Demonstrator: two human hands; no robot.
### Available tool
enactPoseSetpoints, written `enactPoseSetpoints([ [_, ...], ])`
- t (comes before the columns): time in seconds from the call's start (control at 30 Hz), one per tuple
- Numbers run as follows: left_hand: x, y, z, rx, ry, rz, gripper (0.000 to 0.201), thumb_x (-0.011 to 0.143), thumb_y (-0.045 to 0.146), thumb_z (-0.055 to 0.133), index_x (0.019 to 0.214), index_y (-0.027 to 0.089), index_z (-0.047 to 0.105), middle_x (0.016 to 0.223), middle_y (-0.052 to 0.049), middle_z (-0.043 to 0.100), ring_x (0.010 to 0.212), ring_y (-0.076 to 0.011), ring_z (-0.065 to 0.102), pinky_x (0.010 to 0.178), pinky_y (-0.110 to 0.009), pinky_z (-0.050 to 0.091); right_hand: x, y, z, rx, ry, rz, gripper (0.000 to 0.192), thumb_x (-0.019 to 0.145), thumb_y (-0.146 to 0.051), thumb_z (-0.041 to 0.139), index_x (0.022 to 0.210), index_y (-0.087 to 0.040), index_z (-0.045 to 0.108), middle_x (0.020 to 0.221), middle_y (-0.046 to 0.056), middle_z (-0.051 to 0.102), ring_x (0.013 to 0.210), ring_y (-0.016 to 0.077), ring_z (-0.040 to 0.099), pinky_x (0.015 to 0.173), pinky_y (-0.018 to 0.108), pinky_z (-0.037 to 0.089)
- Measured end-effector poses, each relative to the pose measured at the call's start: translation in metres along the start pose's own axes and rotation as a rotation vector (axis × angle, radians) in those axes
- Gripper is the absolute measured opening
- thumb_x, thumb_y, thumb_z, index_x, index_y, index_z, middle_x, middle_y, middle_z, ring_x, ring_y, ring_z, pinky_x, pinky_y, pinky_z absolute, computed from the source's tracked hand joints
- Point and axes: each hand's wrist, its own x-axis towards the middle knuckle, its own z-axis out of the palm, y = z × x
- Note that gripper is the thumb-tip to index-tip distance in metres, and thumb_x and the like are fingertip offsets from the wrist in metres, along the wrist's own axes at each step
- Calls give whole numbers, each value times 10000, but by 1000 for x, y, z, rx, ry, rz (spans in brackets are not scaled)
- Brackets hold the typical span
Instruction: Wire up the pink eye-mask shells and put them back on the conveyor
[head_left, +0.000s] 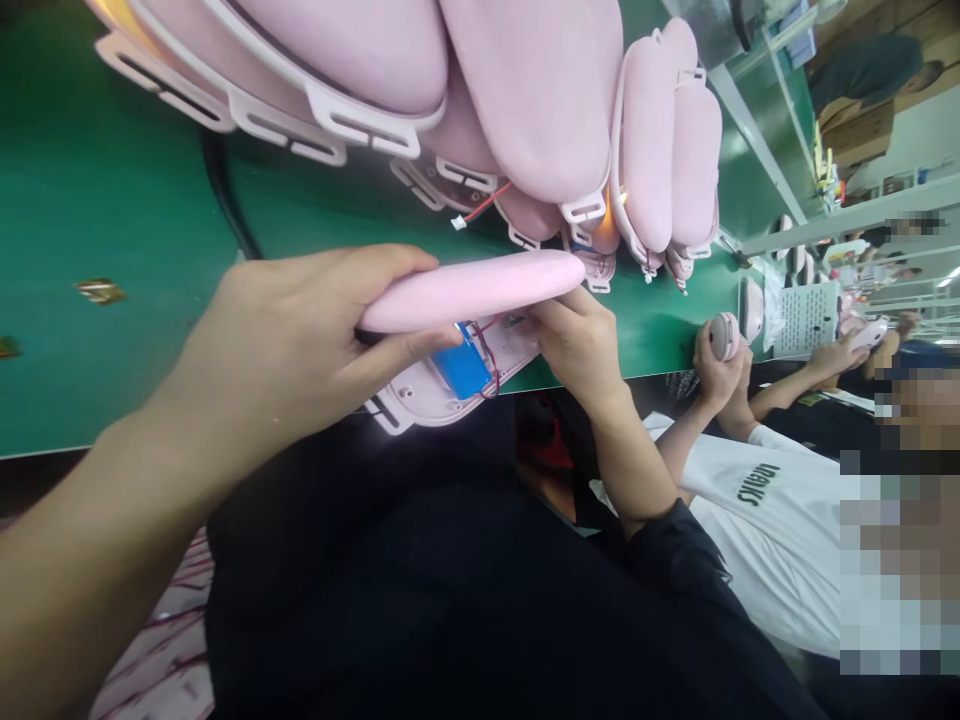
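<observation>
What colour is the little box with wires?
Blue, the small rectangular wired box, seen in the head view.

Pale pink on the long cover (480,288) pinched between left hand (292,350) and right hand (581,345), with a bright blue battery (463,368) and thin red wires (491,360) in the whitish-pink base (420,395) beneath. Same soft pink across the heaped shells (540,90) toward the far edge of the deep green bench (90,200). Plain white with dark lettering on a neighbour's shirt (772,520).

factory assembly line | green bench (112,200) | stacked pink shells (540,90) | seated co-workers (780,500)
</observation>
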Motion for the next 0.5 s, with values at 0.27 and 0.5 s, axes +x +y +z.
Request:
enactPoseSetpoints([
  [0.27, -4, 23, -10, -4, -48, -150, 773, 1077, 835, 261, 1304, 267, 734, 1064, 25, 800, 937, -202, 771, 774, -288, 541, -3, 2, 2, 32, 51, -86, 378, 1078, -101, 480, 1095, -249, 827, 1146, 40, 822, 1035, 154, 781, 882, 234, 624],
  [0.5, -13, 34, 3, 26, 2, -189, 548, 1099, 691, 413, 1332, 278, 687, 1293, 2, 793, 1168, -254, 785, 924, -338, 631, 0, 7, 3, 59, -11, -12, 353, 1026, -98, 520, 1096, -260, 825, 1158, 42, 819, 1028, 177, 783, 876, 265, 641],
])
